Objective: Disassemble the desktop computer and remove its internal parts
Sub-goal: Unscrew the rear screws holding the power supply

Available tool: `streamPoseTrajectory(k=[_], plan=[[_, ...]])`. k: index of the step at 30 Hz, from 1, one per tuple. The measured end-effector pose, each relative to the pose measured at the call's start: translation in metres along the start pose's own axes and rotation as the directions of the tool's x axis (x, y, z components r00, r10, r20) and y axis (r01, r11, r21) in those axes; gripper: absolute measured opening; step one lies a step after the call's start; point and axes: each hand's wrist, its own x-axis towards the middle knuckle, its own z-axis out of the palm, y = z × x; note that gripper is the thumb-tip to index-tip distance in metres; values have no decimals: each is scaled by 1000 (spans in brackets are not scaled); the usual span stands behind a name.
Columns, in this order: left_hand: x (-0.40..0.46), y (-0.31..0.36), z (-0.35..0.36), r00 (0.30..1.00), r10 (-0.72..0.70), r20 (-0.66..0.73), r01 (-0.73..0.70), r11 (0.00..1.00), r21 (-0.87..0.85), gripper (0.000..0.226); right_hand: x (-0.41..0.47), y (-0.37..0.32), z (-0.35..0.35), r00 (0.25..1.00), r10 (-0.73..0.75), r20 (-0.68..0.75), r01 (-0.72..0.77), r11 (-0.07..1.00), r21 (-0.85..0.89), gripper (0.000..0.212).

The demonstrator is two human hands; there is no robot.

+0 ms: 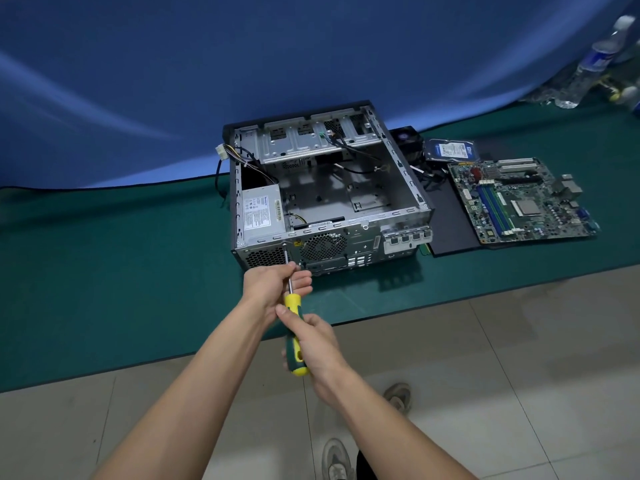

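The right hand (317, 344) grips the yellow-green screwdriver (293, 336) handle; left hand (273, 284) fingers pinch its shaft – tip at a screw (284, 244) on the open computer case (325, 188), power supply (261, 213) inside, on the green mat (104, 271).

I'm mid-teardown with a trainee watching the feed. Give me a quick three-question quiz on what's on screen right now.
1. True or false: the motherboard is mounted inside the case.
2. Which hand grips the screwdriver by its yellow handle? A) left hand B) right hand C) neither
3. Fill in: the screwdriver's tip meets the case's rear panel beside the ____, the silver box in the case's near-left corner.

Key
1. False: it lies on the green mat, right of the case.
2. B: the right hand wraps the handle, while the left hand steadies the metal shaft.
3. Power supply.
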Motion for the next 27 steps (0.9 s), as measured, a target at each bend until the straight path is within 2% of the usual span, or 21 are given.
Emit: streamPoseTrajectory(k=[2, 4, 7, 9, 14, 17, 21, 27], plan=[[1, -3, 2, 999, -15, 30, 15, 1000, -6, 27, -3, -3, -5, 986, 92, 138, -109, 986, 124, 30], [2, -5, 0, 999, -13, 52, 12, 1000, 11, 29, -3, -7, -9, 973, 111, 204, -155, 965, 213, 28], [3, -5, -6, 999, 44, 19, -47, 985, 164, 18, 0, -6, -11, 986, 71, 149, -105, 966, 235, 21], [4, -4, -4, 997, 74, -21, -68, 979, 192, 16, 1, -4, -10, 996, 42, 79, -57, 977, 205, 21], [5, -5, 3, 1000, 8, 17, -9, 999, 42, 28, 1, -14, -12, 983, 106, 152, -136, 970, 201, 30], [8, -1, -7, 992, -42, 115, 32, 995, 90, 25, 3, -14, -12, 999, 14, 50, -18, 996, 86, 22], [19, 7, -1, 999, 29, -15, -28, 998, 60, 8, 6, -10, -10, 996, -8, -87, 14, 998, 67, 20], [29, 10, 18, 990, 21, -142, -48, 980, -191, 16, 5, -20, -7, 998, 60, -19, -57, 989, 134, 21]])
